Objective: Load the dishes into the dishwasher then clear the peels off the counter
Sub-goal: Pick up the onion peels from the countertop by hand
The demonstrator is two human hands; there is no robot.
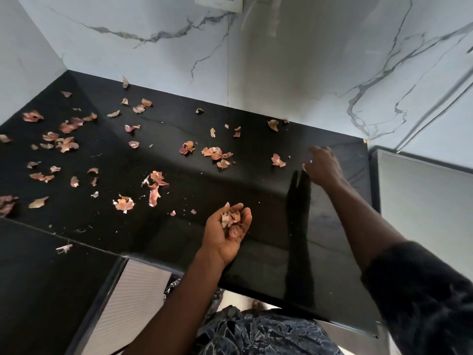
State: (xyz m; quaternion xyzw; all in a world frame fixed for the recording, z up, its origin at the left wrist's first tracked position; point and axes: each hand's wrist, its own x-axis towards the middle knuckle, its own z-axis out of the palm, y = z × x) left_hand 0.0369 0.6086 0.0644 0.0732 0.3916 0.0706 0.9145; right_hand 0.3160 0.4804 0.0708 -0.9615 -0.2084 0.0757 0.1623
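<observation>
Several dry pinkish onion peels [215,152] lie scattered over the black counter [256,247], thickest at the left. My left hand [226,233] is cupped palm up over the counter's near middle and holds a small heap of peels. My right hand [323,165] reaches to the counter's far right, fingers curled down on the surface; a small pale scrap shows at its fingertips. One peel [278,160] lies just left of that hand. No dishes or dishwasher show.
A white marble wall [281,60] backs the counter, with a switch plate [218,2] at the top. A grey appliance top [425,190] sits right of the counter. A ribbed white panel [133,298] lies below the counter's front edge.
</observation>
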